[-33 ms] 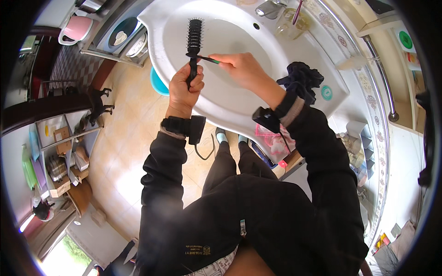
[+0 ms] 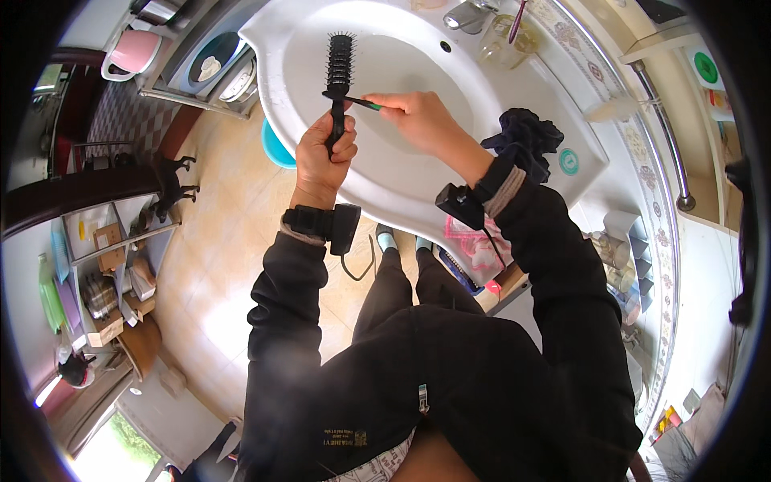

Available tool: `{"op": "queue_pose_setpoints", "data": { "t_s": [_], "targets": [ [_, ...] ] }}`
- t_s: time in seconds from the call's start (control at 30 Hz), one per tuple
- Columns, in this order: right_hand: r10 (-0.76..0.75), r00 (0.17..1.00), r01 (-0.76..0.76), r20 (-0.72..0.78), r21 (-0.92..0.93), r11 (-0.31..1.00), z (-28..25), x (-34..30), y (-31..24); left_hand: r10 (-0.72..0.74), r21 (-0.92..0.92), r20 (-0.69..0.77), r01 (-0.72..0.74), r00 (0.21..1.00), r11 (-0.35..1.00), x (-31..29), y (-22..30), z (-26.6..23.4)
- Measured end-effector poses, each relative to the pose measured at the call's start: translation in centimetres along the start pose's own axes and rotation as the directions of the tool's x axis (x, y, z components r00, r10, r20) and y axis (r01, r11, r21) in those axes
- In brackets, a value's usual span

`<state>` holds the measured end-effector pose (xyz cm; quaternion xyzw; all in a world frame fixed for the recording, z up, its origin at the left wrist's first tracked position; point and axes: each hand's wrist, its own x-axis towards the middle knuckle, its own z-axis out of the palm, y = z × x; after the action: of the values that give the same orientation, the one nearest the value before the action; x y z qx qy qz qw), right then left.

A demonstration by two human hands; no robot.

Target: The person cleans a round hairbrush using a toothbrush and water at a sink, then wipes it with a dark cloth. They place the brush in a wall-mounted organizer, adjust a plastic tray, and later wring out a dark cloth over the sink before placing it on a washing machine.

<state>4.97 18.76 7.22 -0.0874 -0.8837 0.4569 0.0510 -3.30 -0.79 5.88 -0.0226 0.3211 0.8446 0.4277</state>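
A black round hairbrush (image 2: 340, 64) points bristles-up over the sink. My left hand (image 2: 324, 161) is closed around its handle. In a pinch, my right hand (image 2: 422, 119) holds a slim black-and-green toothbrush (image 2: 366, 103). The toothbrush's far end lies against the hairbrush where bristles meet handle; its own bristles are hard to make out. Beneath both hands is the white sink (image 2: 271, 60). A dark ruffled cloth (image 2: 526, 138) lies on the sink's right ledge, near my right wrist.
The metal faucet (image 2: 470, 14) and a clear jug (image 2: 507, 48) stand at the far right of the sink. A turquoise basin (image 2: 278, 149) sits on the floor by its left edge. A pink patterned cloth (image 2: 480, 245) hangs below the near rim.
My right wrist has shifted very slightly left. Both hands keep their holds, and the hairbrush and toothbrush stay nearly where they were.
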Motion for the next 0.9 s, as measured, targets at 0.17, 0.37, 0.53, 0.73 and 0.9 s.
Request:
{"op": "queue_pose_setpoints", "data": {
  "t_s": [0.17, 0.37, 0.53, 0.73, 0.9],
  "targets": [
    [0.259, 0.965, -0.256, 0.037, -0.075, 0.964, -1.1, 0.3, 3.5, 0.068, -0.033, -0.083, -0.071, 0.994, 0.997, -0.1, 0.8, -0.4],
    [0.227, 0.968, -0.187, 0.108, -0.297, 0.936, -2.4, 1.6, 5.5, -0.070, 0.131, -0.220, 0.101, 0.973, 0.986, 2.0, -2.1, -0.6],
    [0.214, 0.974, -0.224, -0.069, -0.219, 0.950, -4.5, 0.4, 4.2, -0.304, 0.490, -0.478, 0.537, 0.824, 0.686, 5.1, -4.2, -2.4],
    [0.270, 0.961, -0.273, -0.056, -0.066, 0.960, -8.0, -4.0, 2.9, 0.190, 0.881, -0.460, 0.418, 0.867, 0.222, 10.5, -8.1, -2.9],
    [0.355, 0.932, -0.354, -0.073, 0.030, 0.935, -10.7, -7.0, 2.9, -0.050, 0.894, -0.392, 0.367, 0.919, -0.258, 13.4, -11.7, -2.0]
  ]
}}
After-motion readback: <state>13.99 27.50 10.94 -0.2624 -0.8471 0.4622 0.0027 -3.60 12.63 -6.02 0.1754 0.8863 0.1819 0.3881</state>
